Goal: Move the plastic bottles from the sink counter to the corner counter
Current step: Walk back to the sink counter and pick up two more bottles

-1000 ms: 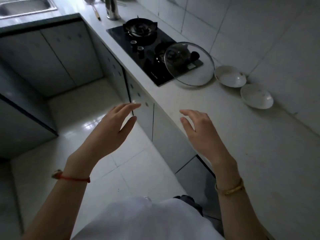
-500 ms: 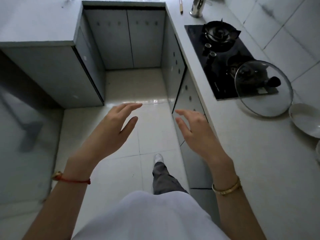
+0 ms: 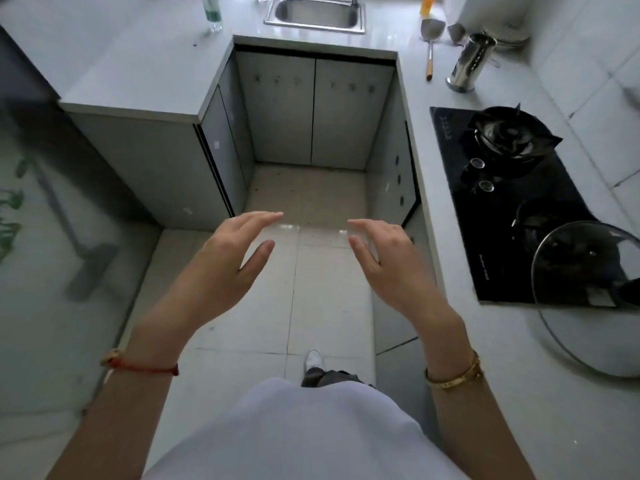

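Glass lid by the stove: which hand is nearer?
Right. The right hand hovers over the floor just left of the glass lid; the left hand is farther left.

A small home kitchen.
A steel sink point(image 3: 314, 13) sits in a grey U-shaped worktop point(image 3: 138, 67) over cabinet doors point(image 3: 313, 109); right of the sink lie a black gas hob point(image 3: 502, 188), glass lid point(image 3: 588, 292) and tiled wall point(image 3: 595, 64).

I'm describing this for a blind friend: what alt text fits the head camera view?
Two empty open hands, left and right, reach over a kitchen floor toward a far sink; a clear plastic bottle stands left of it.
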